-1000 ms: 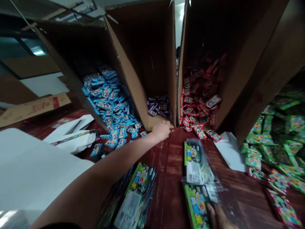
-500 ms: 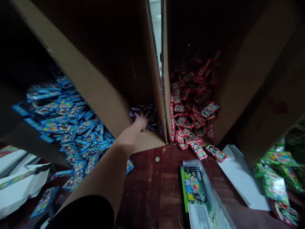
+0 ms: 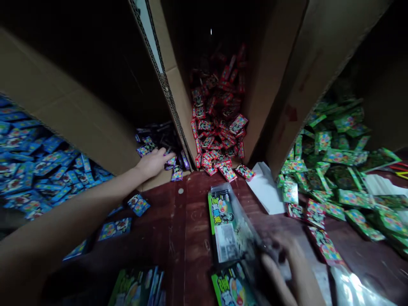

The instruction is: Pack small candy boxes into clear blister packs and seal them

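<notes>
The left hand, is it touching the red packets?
No, the left hand is at the purple packets, and a cardboard wall stands between it and the red packets.

– See anything flat on the surface (image 3: 197,221)?
– Can see a white sheet (image 3: 265,191) at a slant, and a small pale spot (image 3: 181,191) farther left.
– And at the right edge?
– Can spot a yellow-and-red object (image 3: 402,173) (too cut off to name).

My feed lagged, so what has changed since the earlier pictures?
The left hand has reached into the box of purple packets; some have come forward to the front edge. The right hand, back in view, is blurred; its hold is unclear. The red packets stayed put.
</notes>
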Motion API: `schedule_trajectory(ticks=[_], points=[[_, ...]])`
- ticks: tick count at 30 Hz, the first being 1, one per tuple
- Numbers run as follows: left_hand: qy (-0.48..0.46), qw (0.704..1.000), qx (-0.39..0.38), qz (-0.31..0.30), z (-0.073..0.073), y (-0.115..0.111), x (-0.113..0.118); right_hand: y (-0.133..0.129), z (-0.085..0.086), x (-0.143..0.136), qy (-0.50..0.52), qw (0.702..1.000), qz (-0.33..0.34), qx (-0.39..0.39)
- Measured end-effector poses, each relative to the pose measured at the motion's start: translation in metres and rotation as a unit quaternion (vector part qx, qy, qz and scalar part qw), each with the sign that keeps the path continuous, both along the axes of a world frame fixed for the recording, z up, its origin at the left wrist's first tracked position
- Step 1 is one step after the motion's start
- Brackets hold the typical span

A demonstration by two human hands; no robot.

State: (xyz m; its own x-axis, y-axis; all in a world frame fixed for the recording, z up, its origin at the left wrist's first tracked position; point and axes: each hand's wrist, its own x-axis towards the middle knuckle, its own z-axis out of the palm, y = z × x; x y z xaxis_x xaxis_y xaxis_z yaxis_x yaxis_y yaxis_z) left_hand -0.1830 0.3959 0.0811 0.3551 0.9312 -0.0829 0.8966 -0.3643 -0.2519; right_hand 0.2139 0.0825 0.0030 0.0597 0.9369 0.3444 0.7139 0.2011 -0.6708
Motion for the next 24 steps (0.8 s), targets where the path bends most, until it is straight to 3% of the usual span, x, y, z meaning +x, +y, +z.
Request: schedule_trajectory(ticks=[4, 6, 7, 9, 11, 13, 16, 18, 20, 24], points=[[-0.094, 0.988, -0.097, -0.076, 0.006, -0.073, 0.014, 0.121, 0.025, -0.002, -0.119, 0.988, 0.075, 0.062], [-0.118, 0.980, -0.139, -0.077, 0.015, -0.099, 0.020, 0.182, 0.028, -0.014, -0.205, 0.973, 0.097, 0.039], [-0.104, 0.983, -0.146, -0.049, 0.021, -0.107, 0.021, 0.208, 0.028, -0.022, -0.253, 0.962, 0.098, 0.010], [-0.044, 0.987, -0.147, 0.053, 0.031, -0.115, 0.016, 0.249, 0.024, -0.040, -0.259, 0.958, 0.124, -0.011], [0.007, 0.976, -0.157, 0.152, 0.035, -0.116, 0.004, 0.273, 0.021, -0.054, -0.252, 0.956, 0.146, -0.029], [0.031, 0.962, -0.170, 0.212, 0.030, -0.117, -0.008, 0.283, 0.022, -0.061, -0.244, 0.957, 0.153, -0.040], [0.048, 0.952, -0.173, 0.247, 0.012, -0.120, -0.019, 0.271, 0.030, -0.056, -0.229, 0.965, 0.125, -0.039], [0.054, 0.953, -0.168, 0.246, 0.000, -0.122, -0.020, 0.243, 0.037, -0.039, -0.221, 0.971, 0.083, -0.032], [0.057, 0.957, -0.163, 0.232, -0.007, -0.124, -0.020, 0.196, 0.042, -0.015, -0.175, 0.983, 0.054, -0.026], [0.047, 0.973, -0.132, 0.183, -0.008, -0.115, -0.014, 0.069, 0.034, 0.028, 0.023, 0.993, 0.090, -0.073]])
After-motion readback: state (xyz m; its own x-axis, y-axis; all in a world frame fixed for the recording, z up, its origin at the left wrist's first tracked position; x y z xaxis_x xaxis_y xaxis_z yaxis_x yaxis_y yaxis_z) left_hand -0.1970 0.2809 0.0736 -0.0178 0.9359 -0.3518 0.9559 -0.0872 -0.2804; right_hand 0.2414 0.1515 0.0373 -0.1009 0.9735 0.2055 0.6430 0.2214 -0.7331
